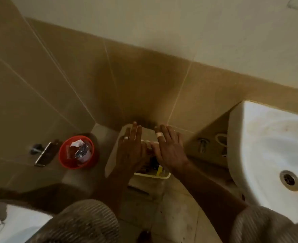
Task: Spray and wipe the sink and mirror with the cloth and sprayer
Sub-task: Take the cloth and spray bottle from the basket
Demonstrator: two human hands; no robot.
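Observation:
A white wall-hung sink [260, 146] fills the right side, with its metal drain [290, 180] near the lower right. My left hand [132, 148] and my right hand [169, 148] are stretched out side by side, fingers straight, over a pale box or basket [151, 175] on the floor by the tiled wall. Both hands hold nothing. Dark items and something yellow lie in the basket, partly hidden by my hands. No cloth, sprayer or mirror can be made out.
A red bucket [78, 151] with crumpled rubbish stands left of the basket. A metal fitting [41, 153] juts from the left tiled wall. A white toilet [13, 223] sits at the lower left. Pipes [203, 144] run under the sink.

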